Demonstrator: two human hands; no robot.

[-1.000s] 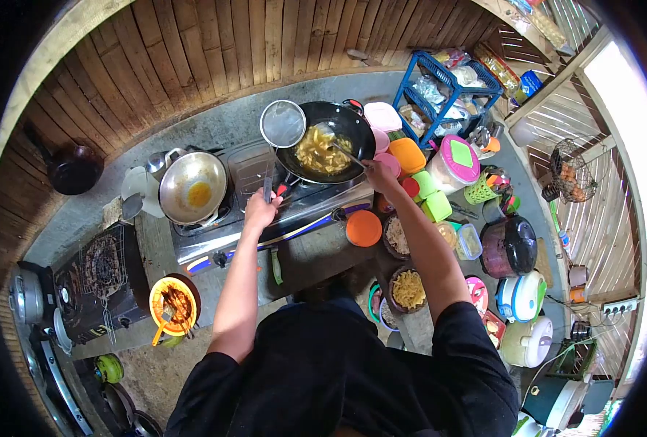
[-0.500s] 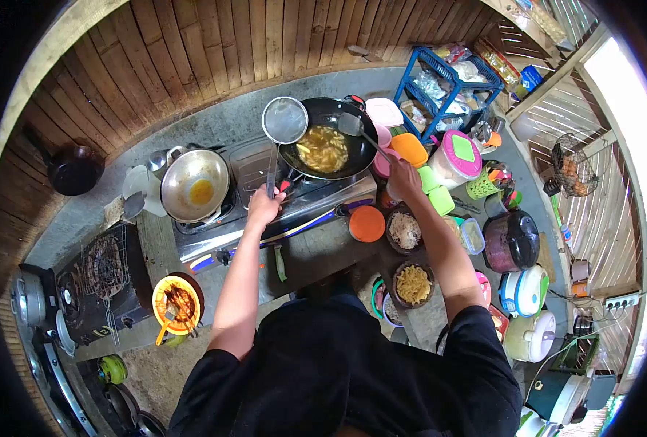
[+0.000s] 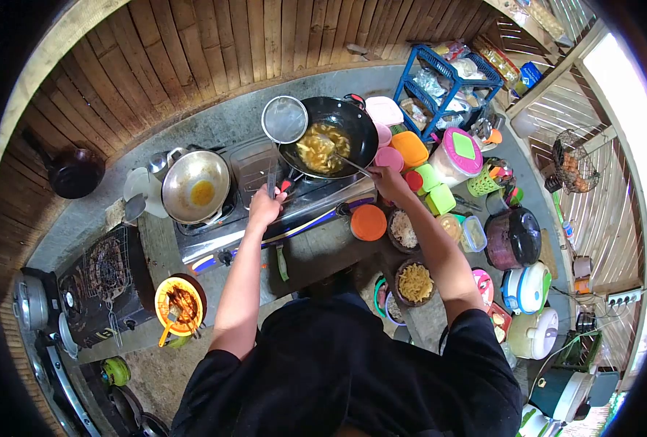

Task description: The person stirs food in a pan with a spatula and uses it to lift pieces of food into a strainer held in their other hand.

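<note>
My left hand (image 3: 264, 207) is wrapped round the handle of a round mesh strainer (image 3: 284, 119), whose basket hangs over the left rim of a black wok (image 3: 363, 138). In my right hand (image 3: 390, 183) is the handle of a spatula (image 3: 354, 164). Its blade dips into the wok, among pale pieces of food (image 3: 322, 148) in brownish oil, and is partly hidden there. The wok sits on the right burner of a gas stove (image 3: 251, 227). A lighter metal pan (image 3: 195, 186) with a little yellow oil stands on the left burner.
An orange bowl (image 3: 161, 301) of red sauce is at left. Right of the wok stand several lidded tubs, including an orange-lidded tub (image 3: 368, 223). Bowls of pale strips (image 3: 415, 282) and shredded food (image 3: 403, 230) lie near my right forearm. A knife (image 3: 282, 264) rests before the stove.
My right hand has moved slightly left and down, and the spatula blade has gone from the wok's right rim into the food. The strainer stays almost in place.
</note>
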